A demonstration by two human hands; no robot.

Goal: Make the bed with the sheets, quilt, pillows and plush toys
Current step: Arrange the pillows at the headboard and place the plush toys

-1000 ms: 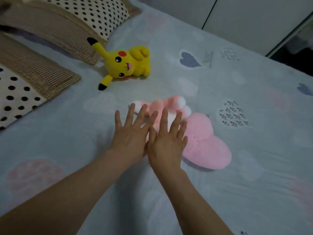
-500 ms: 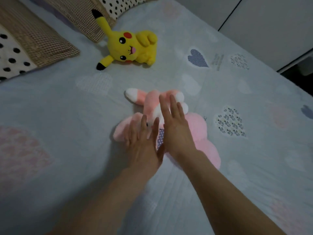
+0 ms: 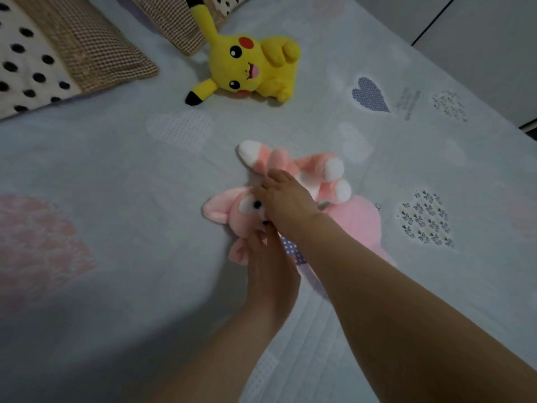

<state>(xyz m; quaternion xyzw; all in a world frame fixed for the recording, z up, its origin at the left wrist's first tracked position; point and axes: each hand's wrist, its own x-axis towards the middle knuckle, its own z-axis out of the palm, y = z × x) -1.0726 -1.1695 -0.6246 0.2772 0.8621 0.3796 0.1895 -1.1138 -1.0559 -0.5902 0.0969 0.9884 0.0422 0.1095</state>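
A pink plush toy [image 3: 322,181] with white paws lies in the middle of the pale blue quilt [image 3: 116,175]. Its face is turned up towards me. My right hand [image 3: 286,199] curls round the toy's head from above. My left hand [image 3: 268,263] grips the toy's lower ear from the near side. A yellow plush toy [image 3: 255,68] with black-tipped ears lies on its side further up the bed. Two pillows, one at the left [image 3: 58,53] and one behind the yellow toy [image 3: 180,21], have polka-dot centres and brown checked borders.
The quilt carries printed hearts, a dark blue one [image 3: 370,94] and a flowered one [image 3: 425,218] to the right. White cupboard doors [image 3: 479,39] stand past the bed's far right edge. Open quilt stretches to the left of the pink toy.
Both hands went from lying flat on the pink toy to gripping it at the head and ear. The toy's face has turned up into sight. My view has moved closer.
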